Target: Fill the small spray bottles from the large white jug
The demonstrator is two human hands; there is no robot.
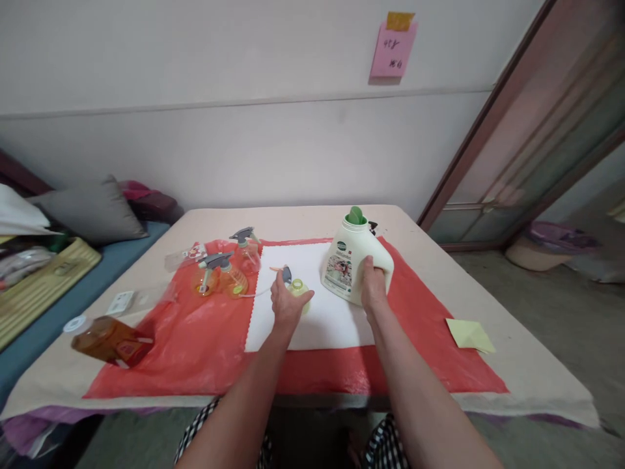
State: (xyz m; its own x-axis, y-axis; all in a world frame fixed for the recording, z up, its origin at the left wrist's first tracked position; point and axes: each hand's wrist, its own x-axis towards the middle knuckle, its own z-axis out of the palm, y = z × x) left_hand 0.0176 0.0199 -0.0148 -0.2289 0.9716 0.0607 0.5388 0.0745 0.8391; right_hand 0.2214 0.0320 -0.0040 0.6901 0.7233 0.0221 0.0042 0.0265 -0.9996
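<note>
My right hand [374, 283] grips the handle of a large pale-green detergent jug [342, 264], which has a printed label. A green spout [355, 215] shows in its uncapped mouth. The jug leans a little on or just above a white sheet [317, 332]; contact is unclear. To its left stands a small yellow-green bottle [297, 285] with an uncovered neck. My left hand [289, 301] is beside this bottle, thumb and fingers apart, and partly hides it. Just beyond that hand lies a grey spray trigger head [287, 274] with a thin tube.
Several clear spray bottles [234, 280] stand at left on the red cloth [205, 352]. A bottle of amber liquid [110, 340] lies near the table's left edge. Yellow sticky notes [469, 335] are at right. A wall rises behind the table, with a pink note [393, 49] taped up.
</note>
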